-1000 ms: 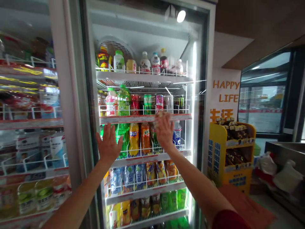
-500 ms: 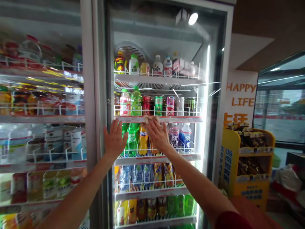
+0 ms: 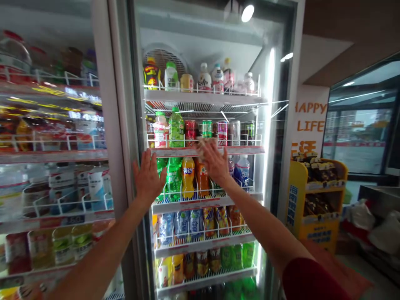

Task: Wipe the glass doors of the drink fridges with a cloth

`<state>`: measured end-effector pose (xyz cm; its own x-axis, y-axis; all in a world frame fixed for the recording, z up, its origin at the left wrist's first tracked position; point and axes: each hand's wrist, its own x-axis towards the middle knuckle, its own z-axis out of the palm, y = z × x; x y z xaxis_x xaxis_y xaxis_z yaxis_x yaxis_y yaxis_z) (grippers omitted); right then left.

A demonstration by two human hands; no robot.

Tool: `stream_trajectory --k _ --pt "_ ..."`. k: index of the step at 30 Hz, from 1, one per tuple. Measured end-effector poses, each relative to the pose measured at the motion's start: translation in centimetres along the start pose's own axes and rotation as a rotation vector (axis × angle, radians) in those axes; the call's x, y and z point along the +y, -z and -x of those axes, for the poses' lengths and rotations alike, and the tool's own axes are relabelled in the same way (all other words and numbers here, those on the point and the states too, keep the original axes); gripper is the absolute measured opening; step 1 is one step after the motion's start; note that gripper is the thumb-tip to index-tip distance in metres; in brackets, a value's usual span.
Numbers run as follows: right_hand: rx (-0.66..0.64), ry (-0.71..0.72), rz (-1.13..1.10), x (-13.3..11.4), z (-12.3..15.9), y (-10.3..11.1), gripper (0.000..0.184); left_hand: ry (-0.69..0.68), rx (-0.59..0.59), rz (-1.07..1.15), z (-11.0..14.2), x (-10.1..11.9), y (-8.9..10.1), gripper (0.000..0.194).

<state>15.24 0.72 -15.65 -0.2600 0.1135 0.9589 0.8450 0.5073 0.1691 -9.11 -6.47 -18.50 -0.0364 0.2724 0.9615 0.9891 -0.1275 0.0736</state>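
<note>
Sleeve: dark red fabric (image 3: 312, 279), lower right, cut off by frame edge.
Right hand: bare right hand (image 3: 216, 162), slightly blurred, arm stretched forward and up; fingers extended, holding cloth under them. Slightly up and right across the shelves vs. last frame.
Cloth: crumpled light-coloured cloth (image 3: 203, 146), against glass door, mostly covered by hand, edges blurry.
Left hand: bare left hand (image 3: 148, 179), arm stretched, palm to door's left side, fingers up and spread, holds nothing.
Door: tall framed glass door (image 3: 200, 33), top cut off.
Drinks: coloured plastic bottles (image 3: 188, 179) behind glass, some hidden by right hand.
</note>
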Motion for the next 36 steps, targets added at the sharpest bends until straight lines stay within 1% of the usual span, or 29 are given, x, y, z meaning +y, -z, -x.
stream_trajectory --k 2,3,4,5,6,7,9,10,11,12,13,15,16,17,18,19,22,23,24,25,27,28,29,30,31,33,34,35,36 --pt "0.124 -0.31 0.038 2.2 -0.8 0.5 0.052 -0.016 -0.008 0.0 -0.1 -0.2 0.1 0.062" --pt "0.175 -0.424 0.055 2.9 -1.4 0.6 0.054 -0.023 -0.012 -0.001 -0.1 -0.2 0.1 0.062" --pt "0.202 -0.486 0.066 3.1 -1.9 0.6 0.055 -0.025 -0.014 -0.001 -0.2 -0.2 0.1 0.062" --pt "0.206 -0.494 0.07 2.6 -2.2 0.4 0.055 -0.023 -0.013 0.0 -0.2 -0.1 0.0 0.063" --pt "0.187 -0.444 0.067 1.6 -2.3 0.1 0.054 -0.018 -0.008 0.003 -0.2 0.0 0.0 0.063" --pt "0.141 -0.329 0.063 0.4 -2.2 -0.2 0.053 -0.011 0.001 0.007 -0.2 0.1 -0.1 0.063" --pt "0.002 0.006 0.061 -1.8 -1.3 -0.6 0.05 -0.003 0.022 0.023 -0.1 0.2 -0.2 0.063" --pt "-0.055 0.147 0.065 -2.1 -0.9 -0.6 0.05 -0.005 0.03 0.031 -0.1 0.1 -0.2 0.063" --pt "-0.077 0.213 0.073 -1.8 -0.6 -0.5 0.05 -0.012 0.036 0.037 -0.1 0.0 -0.2 0.062" --pt "-0.049 0.176 0.081 -0.9 -0.6 -0.3 0.051 -0.023 0.04 0.038 -0.1 -0.1 -0.2 0.061" --pt "0.031 0.034 0.085 0.3 -0.8 0.0 0.051 -0.036 0.041 0.035 0.0 -0.3 -0.2 0.061" --pt "0.243 -0.352 0.084 2.5 -1.8 0.3 0.051 -0.06 0.037 0.026 0.0 -0.6 -0.2 0.06" --pt "0.323 -0.499 0.082 3.0 -2.2 0.3 0.051 -0.064 0.037 0.022 -0.1 -0.6 -0.3 0.06" --pt "0.358 -0.563 0.081 2.8 -2.5 0.1 0.052 -0.062 0.038 0.019 -0.1 -0.7 -0.3 0.061" --pt "0.34 -0.529 0.084 1.9 -2.6 -0.3 0.052 -0.058 0.041 0.018 -0.1 -0.6 -0.4 0.061" --pt "0.272 -0.401 0.088 0.6 -2.5 -0.7 0.053 -0.054 0.049 0.018 -0.1 -0.6 -0.5 0.062" --pt "-0.029 0.172 0.089 -3.3 -1.4 -1.5 0.058 -0.061 0.075 0.009 0.0 -0.7 -0.7 0.063" --pt "-0.075 0.271 0.087 -3.6 -1.2 -1.5 0.059 -0.069 0.082 0.006 0.0 -0.8 -0.7 0.063" --pt "-0.061 0.269 0.087 -3.4 -1.2 -1.4 0.058 -0.079 0.088 0.006 0.0 -0.9 -0.7 0.063" --pt "0.013 0.167 0.089 -2.7 -1.5 -1.2 0.056 -0.091 0.09 0.01 0.0 -1.0 -0.7 0.062" --pt "0.248 -0.19 0.094 -0.8 -2.6 -0.8 0.051 -0.118 0.1 0.026 -0.1 -1.3 -0.6 0.062" --pt "0.348 -0.333 0.089 -0.2 -3.2 -0.7 0.05 -0.13 0.107 0.035 -0.2 -1.4 -0.6 0.062" --pt "0.398 -0.395 0.079 0.0 -3.6 -0.8 0.05 -0.138 0.116 0.043 -0.3 -1.3 -0.6 0.061" --pt "0.391 -0.364 0.065 -0.4 -3.8 -0.9 0.05 -0.142 0.129 0.052 -0.4 -1.1 -0.6 0.061" --pt "0.333 -0.256 0.05 -1.3 -3.7 -1.2 0.05 -0.145 0.143 0.065 -0.5 -0.7 -0.7 0.06" --pt "0.166 0.007 0.023 -4.0 -2.8 -1.8 0.051 -0.172 0.159 0.117 -0.6 0.6 -1.0 0.058" --pt "0.094 0.088 0.011 -5.3 -2.1 -2.1 0.052 -0.206 0.155 0.16 -0.6 1.5 -1.2 0.056" --pt "0.045 0.121 0.001 -6.4 -1.5 -2.2 0.053 -0.248 0.141 0.213 -0.6 2.5 -1.5 0.054" --pt "0.021 0.116 -0.01 -7.1 -0.9 -2.3 0.055 -0.285 0.121 0.266 -0.5 3.6 -1.7 0.053"
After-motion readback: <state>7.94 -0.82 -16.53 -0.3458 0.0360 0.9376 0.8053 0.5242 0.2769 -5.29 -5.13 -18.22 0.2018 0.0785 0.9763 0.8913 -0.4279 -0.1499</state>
